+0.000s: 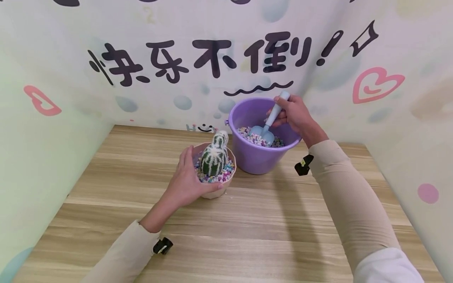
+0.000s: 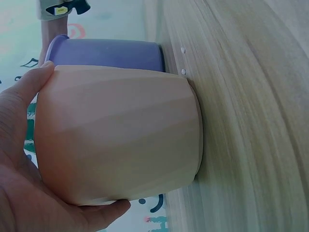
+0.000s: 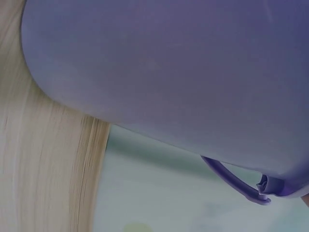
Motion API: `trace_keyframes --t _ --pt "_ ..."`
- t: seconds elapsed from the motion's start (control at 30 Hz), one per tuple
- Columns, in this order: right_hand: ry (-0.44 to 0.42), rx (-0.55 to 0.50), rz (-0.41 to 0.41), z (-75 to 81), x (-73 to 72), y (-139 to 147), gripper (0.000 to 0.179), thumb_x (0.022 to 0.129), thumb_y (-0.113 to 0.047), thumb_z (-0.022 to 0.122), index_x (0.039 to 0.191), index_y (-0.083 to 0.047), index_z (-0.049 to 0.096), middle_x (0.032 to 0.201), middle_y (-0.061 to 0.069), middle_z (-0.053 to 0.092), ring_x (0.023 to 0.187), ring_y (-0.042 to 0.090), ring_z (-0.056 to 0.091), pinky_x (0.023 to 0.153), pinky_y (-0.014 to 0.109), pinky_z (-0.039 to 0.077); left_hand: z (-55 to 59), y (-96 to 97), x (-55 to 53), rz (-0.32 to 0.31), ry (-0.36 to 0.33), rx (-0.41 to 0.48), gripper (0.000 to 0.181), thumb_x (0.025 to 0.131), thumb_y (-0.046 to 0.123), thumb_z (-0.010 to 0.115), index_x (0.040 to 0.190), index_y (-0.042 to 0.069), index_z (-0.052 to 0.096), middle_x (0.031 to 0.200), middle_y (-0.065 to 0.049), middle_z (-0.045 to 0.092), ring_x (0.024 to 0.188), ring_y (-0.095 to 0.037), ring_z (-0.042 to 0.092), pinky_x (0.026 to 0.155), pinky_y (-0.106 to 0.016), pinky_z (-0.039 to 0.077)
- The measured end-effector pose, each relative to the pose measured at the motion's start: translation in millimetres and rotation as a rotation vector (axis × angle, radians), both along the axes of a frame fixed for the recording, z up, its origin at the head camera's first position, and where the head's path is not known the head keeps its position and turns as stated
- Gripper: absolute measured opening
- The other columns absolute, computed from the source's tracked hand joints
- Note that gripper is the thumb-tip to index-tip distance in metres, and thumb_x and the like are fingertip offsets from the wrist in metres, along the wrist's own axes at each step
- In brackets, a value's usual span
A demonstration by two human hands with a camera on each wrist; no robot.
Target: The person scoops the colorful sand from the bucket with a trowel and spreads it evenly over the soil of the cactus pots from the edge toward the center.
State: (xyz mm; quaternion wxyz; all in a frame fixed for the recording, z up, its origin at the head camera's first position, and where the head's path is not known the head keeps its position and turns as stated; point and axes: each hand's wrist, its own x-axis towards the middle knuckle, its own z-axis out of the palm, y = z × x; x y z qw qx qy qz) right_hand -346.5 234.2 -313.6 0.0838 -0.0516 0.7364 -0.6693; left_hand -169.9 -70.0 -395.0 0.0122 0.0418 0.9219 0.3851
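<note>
My left hand grips a pale pink-beige flowerpot around its rim, thumb on the near side. In the left wrist view the faceted pot stands on the table. A green cactus with white fuzz rises from colored pebbles in it. Just right of the pot is a purple bucket. Over it, my right hand holds the handle of a light blue toy shovel, whose blade is down among the pebbles. The bucket wall fills much of the right wrist view, hiding that hand.
Pot and bucket stand on a wood-grain table, near its back edge. A printed cloth wall rises close behind the bucket, with more walls at both sides. Small loose pebbles lie beside the pot. The bucket's handle hangs down behind.
</note>
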Motion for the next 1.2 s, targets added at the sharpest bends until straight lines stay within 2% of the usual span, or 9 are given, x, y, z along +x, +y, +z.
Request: trace_keyframes --t 0.37,0.5,0.67,0.8,0.93,1.2 --pt "-0.044 0.011 -0.050 5.3 -1.3 0.5 0.039 0.102 -0.023 0.050 0.121 0.010 0.042 0.073 0.009 0.071 0.061 0.022 0.071 0.053 0.034 0.058 2.2 0.3 0.9 0.001 -0.001 0.012 0.138 0.062 0.059 0.085 0.156 0.007 -0.001 0.161 -0.017 0.004 0.143 -0.040 0.023 0.109 -0.059 0.033" --pt "-0.083 -0.054 -0.099 8.0 -4.1 1.3 0.034 0.102 -0.023 0.050 0.118 0.007 0.043 0.073 0.012 0.071 0.061 0.024 0.071 0.052 0.034 0.058 2.3 -0.1 0.0 0.002 0.004 -0.001 0.138 0.062 0.061 0.084 0.156 0.007 -0.001 0.161 -0.017 0.004 0.142 -0.041 0.024 0.108 -0.060 0.034" --pt "-0.140 -0.177 -0.205 11.5 -7.3 3.6 0.032 0.101 -0.022 0.051 0.119 0.003 0.043 0.072 0.014 0.071 0.061 0.026 0.071 0.052 0.035 0.058 1.7 -1.3 -1.0 -0.007 0.003 -0.008 0.139 0.061 0.063 0.083 0.156 0.007 -0.002 0.162 -0.017 0.002 0.142 -0.043 0.023 0.107 -0.061 0.033" --pt "-0.164 -0.253 -0.281 14.1 -6.5 5.0 0.030 0.101 -0.022 0.052 0.120 -0.002 0.040 0.073 0.016 0.070 0.063 0.026 0.072 0.055 0.036 0.059 0.6 -5.2 -2.5 -0.034 0.006 -0.002 0.139 0.061 0.061 0.084 0.156 0.006 -0.003 0.161 -0.019 0.003 0.142 -0.044 0.024 0.109 -0.060 0.031" --pt "-0.175 -0.325 -0.351 17.8 -3.4 8.4 0.024 0.100 -0.019 0.053 0.114 -0.005 0.040 0.073 0.017 0.068 0.065 0.026 0.072 0.056 0.037 0.059 0.0 -10.2 -7.0 -0.075 -0.003 0.008 0.140 0.061 0.060 0.085 0.156 0.007 -0.003 0.161 -0.018 0.003 0.141 -0.043 0.026 0.109 -0.059 0.031" --pt "-0.227 -0.424 -0.431 25.9 6.5 16.0 0.020 0.100 -0.018 0.054 0.114 -0.008 0.044 0.072 0.018 0.068 0.074 0.030 0.073 0.057 0.040 0.059 1.4 -24.0 -19.5 -0.181 0.012 0.025 0.139 0.060 0.059 0.086 0.156 0.005 -0.001 0.160 -0.019 0.008 0.141 -0.041 0.028 0.110 -0.058 0.030"
